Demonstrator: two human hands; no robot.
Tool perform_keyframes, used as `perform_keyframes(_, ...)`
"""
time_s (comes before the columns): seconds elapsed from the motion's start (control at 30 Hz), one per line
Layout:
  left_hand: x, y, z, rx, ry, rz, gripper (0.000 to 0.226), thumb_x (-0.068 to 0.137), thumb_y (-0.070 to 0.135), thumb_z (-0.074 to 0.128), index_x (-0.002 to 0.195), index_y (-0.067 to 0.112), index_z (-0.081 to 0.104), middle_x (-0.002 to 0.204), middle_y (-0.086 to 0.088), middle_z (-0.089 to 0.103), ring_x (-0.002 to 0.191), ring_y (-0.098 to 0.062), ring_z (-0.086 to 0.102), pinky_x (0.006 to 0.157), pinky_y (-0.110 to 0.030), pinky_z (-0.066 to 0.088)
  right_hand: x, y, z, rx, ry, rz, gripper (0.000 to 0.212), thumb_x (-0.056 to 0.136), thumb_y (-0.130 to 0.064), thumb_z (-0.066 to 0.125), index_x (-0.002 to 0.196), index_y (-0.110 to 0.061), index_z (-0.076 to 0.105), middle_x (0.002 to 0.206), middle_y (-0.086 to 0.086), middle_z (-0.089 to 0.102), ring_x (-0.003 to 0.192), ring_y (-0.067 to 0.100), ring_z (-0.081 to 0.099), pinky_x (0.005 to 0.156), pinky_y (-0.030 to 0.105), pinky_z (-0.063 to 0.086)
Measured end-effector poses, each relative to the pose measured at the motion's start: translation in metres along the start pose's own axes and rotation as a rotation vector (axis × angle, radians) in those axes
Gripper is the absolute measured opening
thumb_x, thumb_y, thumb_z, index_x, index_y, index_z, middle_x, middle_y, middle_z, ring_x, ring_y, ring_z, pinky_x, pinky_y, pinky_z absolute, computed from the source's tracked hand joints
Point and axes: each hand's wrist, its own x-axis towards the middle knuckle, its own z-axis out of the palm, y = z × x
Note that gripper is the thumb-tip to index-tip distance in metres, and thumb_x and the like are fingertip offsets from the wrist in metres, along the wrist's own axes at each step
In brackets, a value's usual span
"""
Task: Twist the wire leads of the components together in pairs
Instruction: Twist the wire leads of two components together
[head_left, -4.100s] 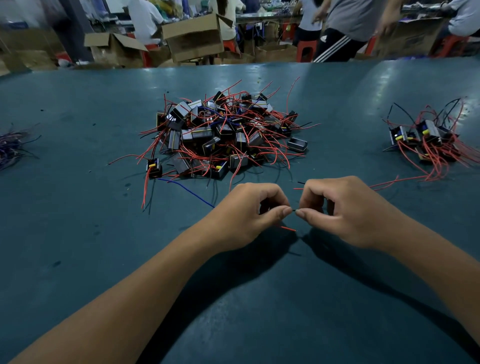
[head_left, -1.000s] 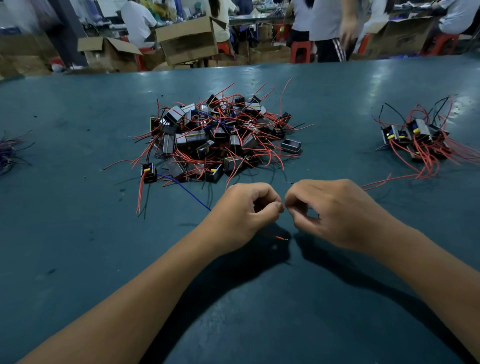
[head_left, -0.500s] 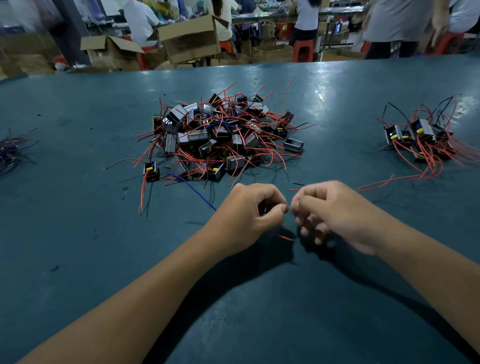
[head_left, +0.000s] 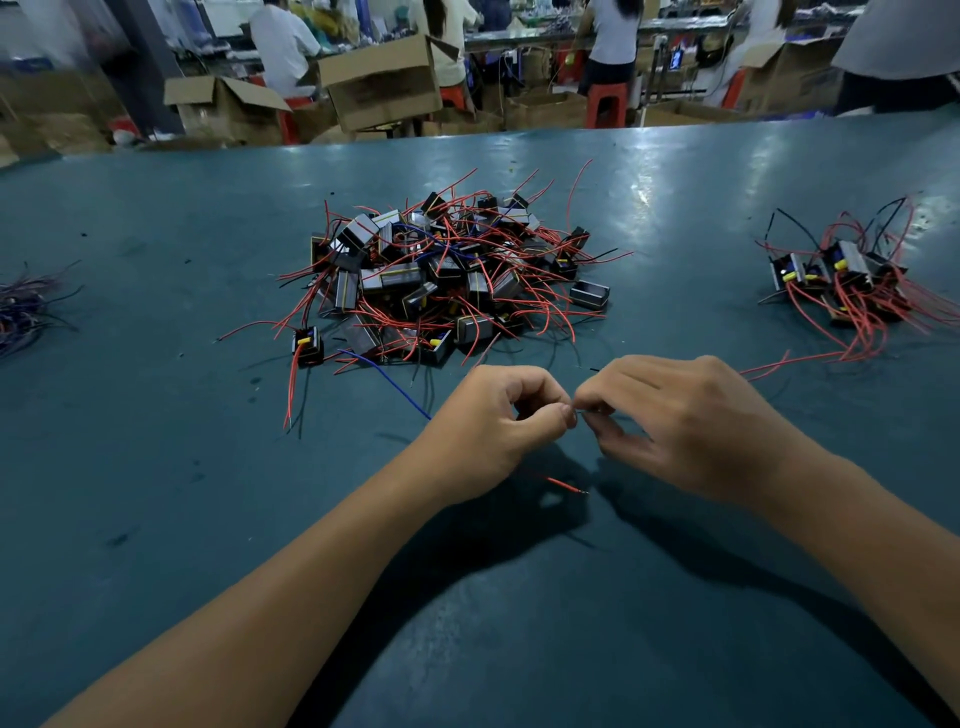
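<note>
Left hand (head_left: 498, 421): your fingers are curled, thumb and forefinger pinching the wire leads (head_left: 581, 413) at the spot where both hands meet.
Right hand (head_left: 675, 421): thumb and fingertips pinch the same leads from the right; the other fingers hang loosely bent.
Component in work: hidden inside your left fist, so you cannot confirm its body from here. A red lead end (head_left: 563, 484) pokes out just below your hands, and a blue lead (head_left: 387, 379) trails away to the far left.
Unworked pile (head_left: 447, 270): just beyond your hands, mid-table, a tangle of red leads.
Finished group (head_left: 841, 280): far right, well apart.
Wire bundle (head_left: 26, 312): left edge of the green table (head_left: 156, 519).
Risk: the bare tips are fine; if your pinch slips, the pair may unwind or stay loose.
Risk: the trailing blue lead lies near the pile and could snag it when you lift.
</note>
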Motion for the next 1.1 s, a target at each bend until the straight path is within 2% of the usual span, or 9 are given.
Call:
perform_keyframes(0.1,0.0,0.001,-0.001,0.001,-0.001,0.002,0.015,0.094,0.007,0.065,0.08,0.011,0.069,0.069,-0.002,0.061,0.064,-0.004,0.047,0.062,-0.018,0.038,0.001,0.0,0.0,-0.043,0.001,0.002,0.024,0.094,-0.017,0.049,0.081,-0.01,0.069,0.068,-0.001,0.059,0.057,0.02,0.056,0.041,0.03,0.035)
perform_keyframes(0.27,0.001,0.002,0.001,0.02,0.008,0.029,0.016,0.093,0.006,0.066,0.079,0.014,0.069,0.075,-0.015,0.066,0.066,-0.007,0.049,0.064,-0.021,0.04,-0.002,-0.005,0.005,0.212,-0.043,0.266,0.01,0.086,-0.019,0.057,0.081,-0.015,0.065,0.065,-0.004,0.062,0.054,0.019,0.056,0.05,0.037,0.047)
perform_keyframes(0.33,0.0,0.001,0.002,0.05,0.01,0.037,0.016,0.092,0.006,0.066,0.079,0.016,0.068,0.073,-0.012,0.066,0.064,-0.009,0.05,0.064,-0.025,0.042,0.0,-0.009,0.009,0.484,-0.092,0.549,0.011,0.086,-0.015,0.062,0.076,-0.019,0.063,0.058,-0.003,0.061,0.049,0.014,0.054,0.049,0.03,0.045)
perform_keyframes(0.47,-0.004,0.0,0.004,0.256,0.038,0.136,0.011,0.089,0.014,0.066,0.078,0.019,0.067,0.07,0.007,0.062,0.068,-0.01,0.052,0.077,-0.021,0.037,0.008,-0.01,0.011,1.41,-0.318,1.263,0.019,0.09,-0.009,0.05,0.073,-0.012,0.057,0.055,-0.003,0.047,0.041,0.007,0.043,0.035,0.018,0.032)
perform_keyframes(0.57,-0.002,0.001,0.007,0.408,0.063,0.228,0.008,0.086,0.019,0.063,0.079,0.017,0.066,0.07,0.016,0.055,0.071,-0.006,0.048,0.083,-0.023,0.031,0.007,-0.006,0.008,1.653,-0.397,1.398,0.016,0.087,-0.011,0.048,0.073,-0.014,0.055,0.056,-0.006,0.044,0.041,0.005,0.039,0.031,0.015,0.028)
perform_keyframes(0.63,-0.002,0.001,0.006,0.382,0.062,0.2,0.009,0.086,0.02,0.061,0.08,0.018,0.066,0.071,0.014,0.057,0.073,-0.007,0.05,0.083,-0.019,0.03,0.006,-0.005,0.007,1.495,-0.36,1.309,0.018,0.089,-0.011,0.051,0.073,-0.013,0.059,0.058,-0.002,0.051,0.043,0.008,0.047,0.034,0.018,0.033)
perform_keyframes(0.8,-0.002,0.0,0.002,0.277,0.066,0.111,0.01,0.086,0.027,0.059,0.078,0.025,0.064,0.076,0.01,0.066,0.077,-0.009,0.058,0.086,-0.015,0.031,-0.004,0.003,0.009,0.334,-0.033,0.576,0.003,0.087,-0.019,0.062,0.084,-0.02,0.061,0.069,-0.009,0.063,0.061,0.011,0.058,0.062,0.031,0.05)
perform_keyframes(0.93,-0.002,-0.002,0.0,0.148,0.069,0.099,0.012,0.09,0.016,0.063,0.079,0.015,0.067,0.067,0.01,0.061,0.067,-0.014,0.057,0.072,-0.026,0.044,-0.005,0.0,0.003,0.129,-0.055,0.151,0.014,0.088,-0.023,0.057,0.093,-0.014,0.066,0.081,-0.005,0.064,0.068,0.019,0.062,0.054,0.039,0.052)
perform_keyframes(1.1,0.0,-0.003,-0.001,0.068,0.051,0.084,0.012,0.093,0.009,0.065,0.081,0.008,0.068,0.069,-0.004,0.062,0.066,-0.021,0.053,0.065,-0.028,0.043,0.0,-0.002,0.001,0.003,0.004,0.019,0.016,0.092,-0.015,0.055,0.084,-0.01,0.068,0.074,-0.001,0.06,0.061,0.021,0.059,0.041,0.039,0.044)
